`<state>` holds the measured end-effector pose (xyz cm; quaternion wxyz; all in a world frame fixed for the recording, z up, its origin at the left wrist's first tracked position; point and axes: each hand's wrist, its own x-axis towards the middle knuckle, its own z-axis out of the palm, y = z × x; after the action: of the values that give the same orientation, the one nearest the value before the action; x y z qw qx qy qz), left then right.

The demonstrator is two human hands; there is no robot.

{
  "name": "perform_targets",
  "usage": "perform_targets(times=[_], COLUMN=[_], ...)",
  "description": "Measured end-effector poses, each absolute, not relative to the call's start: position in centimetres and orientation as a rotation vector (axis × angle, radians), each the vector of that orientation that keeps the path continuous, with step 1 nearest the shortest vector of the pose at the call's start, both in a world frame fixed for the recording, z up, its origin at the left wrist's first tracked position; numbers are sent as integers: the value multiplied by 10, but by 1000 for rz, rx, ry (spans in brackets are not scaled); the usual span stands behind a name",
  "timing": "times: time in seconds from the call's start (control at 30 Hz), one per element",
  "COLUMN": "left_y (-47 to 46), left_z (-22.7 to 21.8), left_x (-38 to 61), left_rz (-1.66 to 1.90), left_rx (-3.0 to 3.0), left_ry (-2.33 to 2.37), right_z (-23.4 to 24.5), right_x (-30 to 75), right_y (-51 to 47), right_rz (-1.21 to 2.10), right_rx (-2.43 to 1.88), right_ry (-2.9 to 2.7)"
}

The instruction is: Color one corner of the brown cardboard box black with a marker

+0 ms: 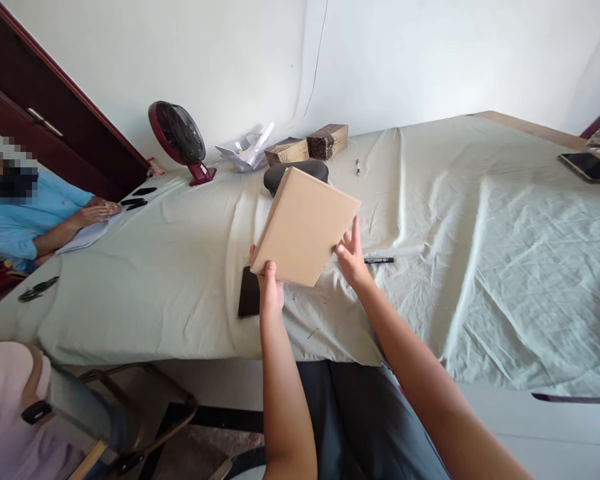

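A flat brown cardboard box point(307, 227) is held up, tilted, above the cloth-covered table. My left hand point(270, 287) grips its lower left corner, with the thumb on the front face and the other fingers mostly hidden behind. At the right edge, my right hand point(351, 255) holds the box with its thumb against the side and a finger stretched up along the edge. Partly hidden behind the box and my left hand lies a black tablet-like object point(248, 293). A black marker point(380, 261) rests just beyond my right hand.
Behind the box sit a dark rounded case point(275, 177), two patterned cardboard boxes point(329, 141) and a clear plastic basket point(245, 155). A red fan point(180, 137) stands at the back left. A person in blue point(55, 213) sits left over papers. A phone point(591, 167) lies far right.
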<state>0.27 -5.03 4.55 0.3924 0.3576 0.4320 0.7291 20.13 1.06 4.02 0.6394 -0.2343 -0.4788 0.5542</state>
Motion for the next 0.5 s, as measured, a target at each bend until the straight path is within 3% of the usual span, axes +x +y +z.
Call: perform_targets(times=[0.5], left_y=[-56], left_z=[45], left_x=[-20], left_rz=[1615], left_rx=[1191], left_ry=[1086], right_z=[49], right_x=[211], right_y=[6], right_rz=[1182], right_rx=[-523], right_ry=[-1321])
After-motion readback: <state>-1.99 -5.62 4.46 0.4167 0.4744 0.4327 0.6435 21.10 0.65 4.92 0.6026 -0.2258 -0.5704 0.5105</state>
